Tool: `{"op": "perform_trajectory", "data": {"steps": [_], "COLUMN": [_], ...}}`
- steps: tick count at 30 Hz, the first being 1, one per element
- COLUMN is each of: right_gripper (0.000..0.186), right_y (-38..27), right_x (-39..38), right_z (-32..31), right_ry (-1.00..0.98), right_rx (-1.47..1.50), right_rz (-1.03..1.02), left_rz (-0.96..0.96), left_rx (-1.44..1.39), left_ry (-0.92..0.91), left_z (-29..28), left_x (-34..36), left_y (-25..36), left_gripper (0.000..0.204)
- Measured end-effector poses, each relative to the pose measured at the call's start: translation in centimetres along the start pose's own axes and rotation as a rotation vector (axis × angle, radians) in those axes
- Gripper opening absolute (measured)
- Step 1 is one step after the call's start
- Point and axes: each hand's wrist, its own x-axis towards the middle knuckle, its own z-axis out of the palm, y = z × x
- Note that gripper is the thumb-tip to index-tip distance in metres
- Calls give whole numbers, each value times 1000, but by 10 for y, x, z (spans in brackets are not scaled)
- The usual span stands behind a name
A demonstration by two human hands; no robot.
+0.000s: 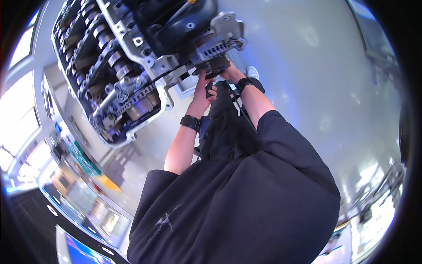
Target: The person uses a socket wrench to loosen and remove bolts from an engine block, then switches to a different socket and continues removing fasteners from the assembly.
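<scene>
A car engine (147, 61) with its top uncovered fills the upper left, camshafts (102, 37) showing. On its near right side sits an alternator (214, 50) with a slotted metal housing, and a dark ribbed pulley (215, 67) below it. My left hand (202, 93) is just under the pulley, its fingers curled round a short black handle (209, 90); the index finger points up to the pulley's edge. At the pulley's right side is my right hand (233, 73), its fingers mostly hidden behind the dark parts.
A metal bracket (228, 26) juts out at the alternator's upper right. A timing chain (134, 101) runs along the engine's near end. Grey glossy floor (316, 88) spreads to the right. Green and yellow equipment (83, 158) stands at the lower left, near windows (20, 123).
</scene>
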Motion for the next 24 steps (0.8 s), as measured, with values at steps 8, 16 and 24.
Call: {"op": "perform_trajectory", "data": {"steps": [8,16,24], "right_gripper": [28,38,69], "right_y": [-35,-66,-56], "right_x": [18,-37,-12], "right_z": [-70,18,-10], "right_ry": [-496,-500,-44], "right_rx": [-842,-1905,-227], "right_rz": [-511,-436,243], "left_rz": [225,592,251], "left_rx": [204,1026,284], "left_ry": [107,593,255], "left_z": [-6,-63,-115], "left_x": [-10,-18,-20], "left_y": [-60,-124,-137], "left_gripper": [37,21,17]}}
